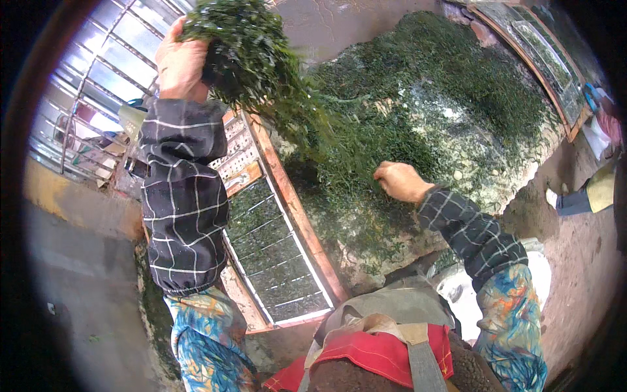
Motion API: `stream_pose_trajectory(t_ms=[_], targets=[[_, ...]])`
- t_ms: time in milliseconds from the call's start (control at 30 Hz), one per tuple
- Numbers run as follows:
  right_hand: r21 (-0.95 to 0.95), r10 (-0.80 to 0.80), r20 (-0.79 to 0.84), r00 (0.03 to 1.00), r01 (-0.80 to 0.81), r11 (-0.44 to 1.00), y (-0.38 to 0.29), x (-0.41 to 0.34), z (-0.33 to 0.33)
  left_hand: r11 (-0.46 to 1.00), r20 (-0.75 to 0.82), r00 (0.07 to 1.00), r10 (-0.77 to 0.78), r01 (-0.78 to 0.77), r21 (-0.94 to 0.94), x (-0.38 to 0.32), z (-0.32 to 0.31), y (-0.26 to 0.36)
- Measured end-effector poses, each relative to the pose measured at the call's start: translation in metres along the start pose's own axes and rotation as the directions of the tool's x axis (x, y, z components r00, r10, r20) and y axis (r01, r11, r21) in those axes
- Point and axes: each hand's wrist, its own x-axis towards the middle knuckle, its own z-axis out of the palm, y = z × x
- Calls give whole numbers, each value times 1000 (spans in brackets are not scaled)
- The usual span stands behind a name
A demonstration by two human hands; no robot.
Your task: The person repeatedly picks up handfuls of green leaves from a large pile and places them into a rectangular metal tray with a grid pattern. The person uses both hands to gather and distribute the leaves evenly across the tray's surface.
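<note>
Raised at the upper left, my left hand grips a large clump of dark green, leafy plant matter. Strands trail from the clump down towards a broad heap of the same greens, spread over a pale, stone-like slab. My right hand is low over the heap with its fingers curled; whether strands are between them is hidden. Between my arms lies a wooden-framed panel. Its white-edged section, crossed by thin white bars, shows green bits.
Another wooden-framed panel lies at the far right. A barred window and cluttered objects are at the left. A white sack or container stands by my right arm. At the right edge a person's leg is partly visible.
</note>
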Motion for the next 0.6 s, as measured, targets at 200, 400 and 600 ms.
stream_pose_trajectory(t_ms=[200, 400, 600], targets=[[838, 150, -488, 860, 413, 357, -44, 60, -120, 906, 29, 995, 100, -103, 411, -28, 30, -36], [943, 124, -254, 959, 274, -186, -115, 80, -117, 884, -21, 999, 37, -23, 466, -57, 56, -102], [969, 67, 32, 997, -15, -245, -81, 47, 2, 629, -181, 980, -84, 193, 753, -109, 59, -176]])
